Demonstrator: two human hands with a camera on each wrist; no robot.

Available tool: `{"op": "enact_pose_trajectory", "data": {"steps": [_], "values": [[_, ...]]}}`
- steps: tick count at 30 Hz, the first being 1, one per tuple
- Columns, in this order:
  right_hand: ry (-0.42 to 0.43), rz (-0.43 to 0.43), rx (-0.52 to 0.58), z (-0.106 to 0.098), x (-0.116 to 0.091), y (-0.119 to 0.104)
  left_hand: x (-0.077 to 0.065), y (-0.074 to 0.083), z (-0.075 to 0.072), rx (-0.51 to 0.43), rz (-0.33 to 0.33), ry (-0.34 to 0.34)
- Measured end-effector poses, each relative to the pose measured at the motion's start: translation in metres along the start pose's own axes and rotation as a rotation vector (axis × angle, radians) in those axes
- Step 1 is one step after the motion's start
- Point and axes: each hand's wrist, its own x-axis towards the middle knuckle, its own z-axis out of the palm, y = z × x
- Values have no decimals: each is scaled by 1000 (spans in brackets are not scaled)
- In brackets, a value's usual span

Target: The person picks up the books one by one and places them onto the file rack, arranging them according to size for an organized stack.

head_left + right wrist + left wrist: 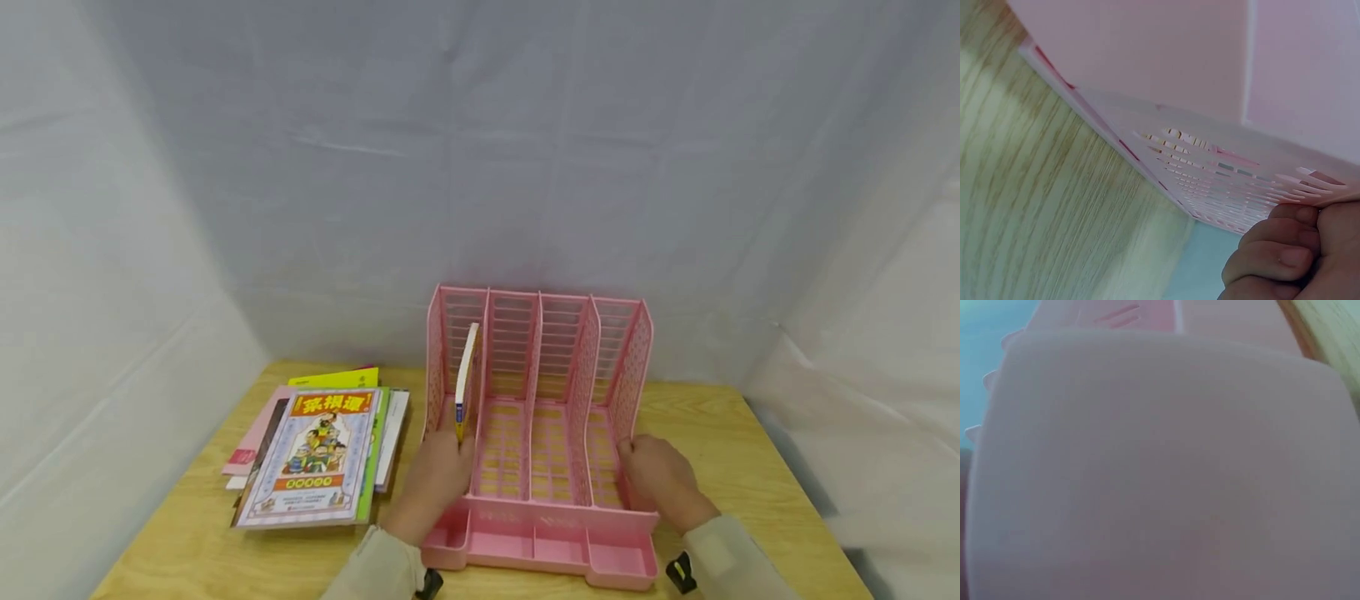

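Note:
A pink desktop file organizer [555,512] stands upright on the table, with tall slotted dividers and a row of small trays along its front. One thin book [467,375] stands in its leftmost compartment, spine toward me. My left hand [435,471] grips the front of the organizer's left side wall, close to the book's lower end; its fingertips are partly hidden. In the left wrist view, the organizer's pink plastic [1160,462] fills most of the picture. My right hand [660,475] pinches the right side wall, its curled fingers [1272,256] against the outside.
A stack of books and booklets lies left of the organizer, a colourful comic-style book [322,458] on top. The wooden table [697,417] reaches back to a pale grey sheet [525,167], which also hangs at both sides.

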Motion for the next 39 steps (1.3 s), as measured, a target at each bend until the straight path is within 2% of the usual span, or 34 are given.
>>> {"op": "enact_pose_trajectory", "data": {"steps": [3,8,13,16,21,26,29,34,39], "values": [[12,-11,-11,2,1,1,2,0,2,38,31,17],[22,-17,-20,3,1,1,4,0,2,72,39,-36],[17,-10,-41,2,1,0,2,0,1,71,84,-65],[20,-21,-64,1,2,-1,2,0,1,93,98,-42],[55,-76,-72,-1,6,1,1,-1,3,82,111,35],[33,-70,-51,0,6,3,-2,-2,6,65,82,10],[32,-72,-52,2,7,3,-4,-4,7,71,88,-10],[32,-68,-62,1,10,3,-2,-3,5,98,131,5],[31,-55,-46,-2,17,5,-3,0,3,128,127,49]]}}
